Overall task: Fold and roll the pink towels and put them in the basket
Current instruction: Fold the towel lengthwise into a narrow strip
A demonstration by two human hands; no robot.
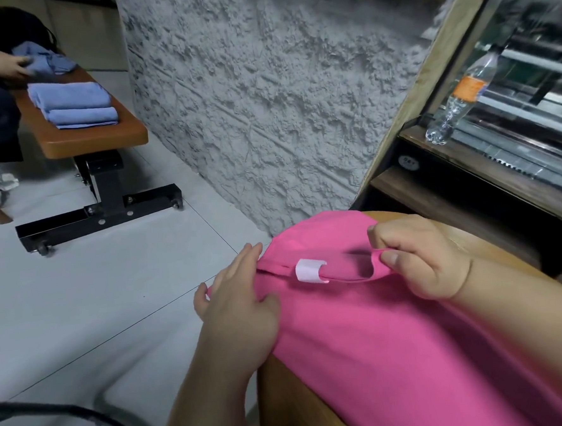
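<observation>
One pink towel (395, 331) (white tag (310, 270)); right hand (420, 257) pinching hem.

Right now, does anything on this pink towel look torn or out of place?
Nothing looks torn. The gap in the pink towel is only its hanging loop, which the right hand pinches and lifts; a white tag is wrapped round it. The left hand rests on the towel's edge.
</observation>
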